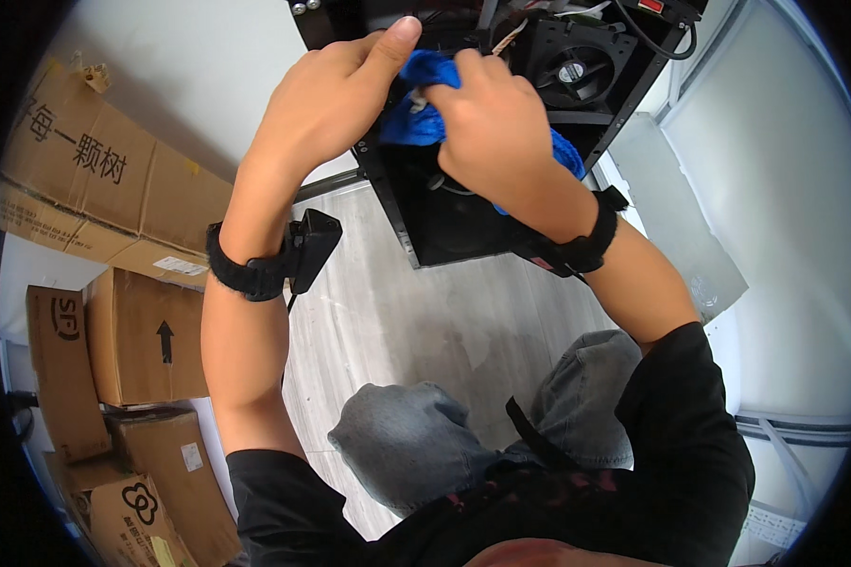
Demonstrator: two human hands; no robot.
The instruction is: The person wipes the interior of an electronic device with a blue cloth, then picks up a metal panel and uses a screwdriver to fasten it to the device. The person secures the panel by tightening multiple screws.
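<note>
1. The bright blue, crumpled fabric cloth (416, 128) lies over the open black metal equipment case (388, 213), directly beneath the right hand (501, 123), which is the nearer one; its fingers are curled onto the cloth.
2. The cloth's visible length slants from upper left to lower right, passing under that palm.
3. The left hand (331, 104) is just beside the cloth's left end, thumb extended; its other fingers are hidden, so I cannot tell what they grip. The hands are close but apart.
4. The case contains a square black fan (577, 71) and cables, right of the cloth.
5. Brown cardboard boxes (142, 331) stack at far left, contents unseen.
</note>
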